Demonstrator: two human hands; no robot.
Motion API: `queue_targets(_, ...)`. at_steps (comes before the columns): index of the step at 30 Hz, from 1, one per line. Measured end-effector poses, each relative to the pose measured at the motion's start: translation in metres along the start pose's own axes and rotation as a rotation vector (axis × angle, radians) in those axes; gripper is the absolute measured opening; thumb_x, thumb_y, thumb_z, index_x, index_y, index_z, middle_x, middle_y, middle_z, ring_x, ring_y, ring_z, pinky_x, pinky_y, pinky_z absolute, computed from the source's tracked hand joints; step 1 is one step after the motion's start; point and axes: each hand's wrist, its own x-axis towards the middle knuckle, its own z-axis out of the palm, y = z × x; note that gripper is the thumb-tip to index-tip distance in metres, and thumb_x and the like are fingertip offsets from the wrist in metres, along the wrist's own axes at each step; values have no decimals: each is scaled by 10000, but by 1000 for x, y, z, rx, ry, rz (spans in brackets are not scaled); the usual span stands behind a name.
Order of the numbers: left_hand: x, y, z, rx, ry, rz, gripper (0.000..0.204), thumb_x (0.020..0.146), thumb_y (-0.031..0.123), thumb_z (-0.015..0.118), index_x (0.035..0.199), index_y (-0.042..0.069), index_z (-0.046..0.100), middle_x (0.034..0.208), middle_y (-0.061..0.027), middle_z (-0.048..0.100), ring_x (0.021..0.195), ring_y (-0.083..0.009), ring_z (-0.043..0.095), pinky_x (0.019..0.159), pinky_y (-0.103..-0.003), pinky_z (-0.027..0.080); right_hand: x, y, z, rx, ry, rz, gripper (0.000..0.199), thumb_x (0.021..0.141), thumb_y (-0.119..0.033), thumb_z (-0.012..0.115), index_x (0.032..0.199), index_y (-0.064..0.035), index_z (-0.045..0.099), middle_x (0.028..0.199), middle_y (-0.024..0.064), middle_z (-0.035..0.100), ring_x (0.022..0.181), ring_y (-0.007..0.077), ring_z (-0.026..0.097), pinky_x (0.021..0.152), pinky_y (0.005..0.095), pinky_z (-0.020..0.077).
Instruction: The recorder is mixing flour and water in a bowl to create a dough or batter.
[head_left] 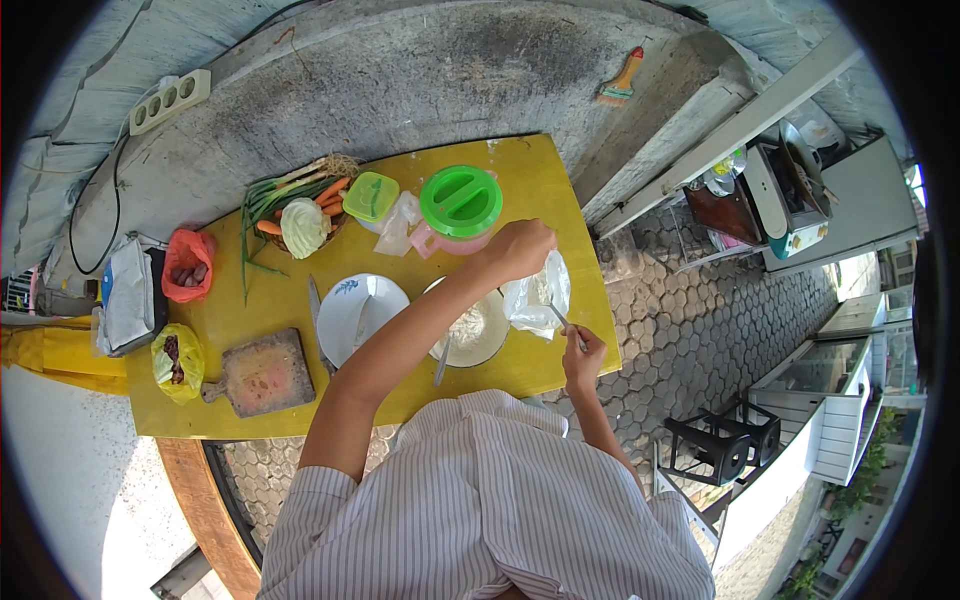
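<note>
A clear plastic bag [541,297] of white powder, probably flour, lies at the right of the yellow table. My left hand [524,246] reaches across to its far edge, fingers closed there and apparently pinching the plastic. The closed fingers of my right hand [584,356] grip a spoon [560,314] by its handle, its front end in the bag's mouth. Just left of the bag is a white bowl [497,340] with white powder inside, partly covered by my left forearm. A metal utensil [442,362] leans on that bowl's near-left rim.
Left of my forearm stands a white plate [392,293] beside a knife [315,300] and a wooden cutting board [266,372]. Behind are a green-lidded pink jug [461,201], a green container [371,196] and cabbage [305,228]. Red [189,265] and yellow [176,362] bags occupy the left.
</note>
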Motion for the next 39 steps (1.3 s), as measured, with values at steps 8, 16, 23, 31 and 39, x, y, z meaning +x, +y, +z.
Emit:
queue_targets(8, 2, -8, -5, -16, 3, -58, 189, 782, 41, 519, 859, 19, 690, 822, -190, 643, 772, -342, 624, 714, -405, 505, -6, -12, -14, 126, -77, 149, 197, 876, -127, 554, 753, 19, 602, 470, -58, 360, 367, 17, 300, 363, 209, 214)
queue_targets(16, 5, -30, -9, -60, 36, -114, 182, 792, 30, 532, 880, 22, 691, 859, -183, 651, 800, -328, 630, 729, -394, 504, -36, -72, -28, 391, -194, 222, 164, 879, -93, 545, 804, 36, 612, 523, -47, 411, 403, 5, 319, 374, 198, 211)
queue_targets(23, 5, -32, -7, -89, 66, -149, 168, 796, 44, 541, 868, 21, 690, 857, -182, 653, 804, -322, 630, 736, -391, 499, -33, -12, 13, -109, -313, -814, 167, 819, 50, 557, 979, 95, 560, 564, 73, 461, 429, 139, 430, 385, 292, 342)
queue_targets(31, -3, -38, -4, -95, 100, -139, 166, 795, 52, 540, 865, 20, 688, 835, -181, 654, 788, -318, 631, 733, -388, 497, -25, -25, -5, -222, -279, -1034, 226, 746, 97, 552, 972, 89, 544, 600, 91, 467, 466, 213, 474, 407, 324, 385)
queue_targets(39, -8, -29, -8, -222, 100, -159, 148, 801, 90, 576, 858, -3, 676, 796, -171, 659, 718, -294, 641, 665, -360, 498, -4, -45, -39, -272, -74, -782, 139, 757, 96, 572, 893, 70, 557, 658, 157, 565, 516, 274, 545, 456, 342, 424)
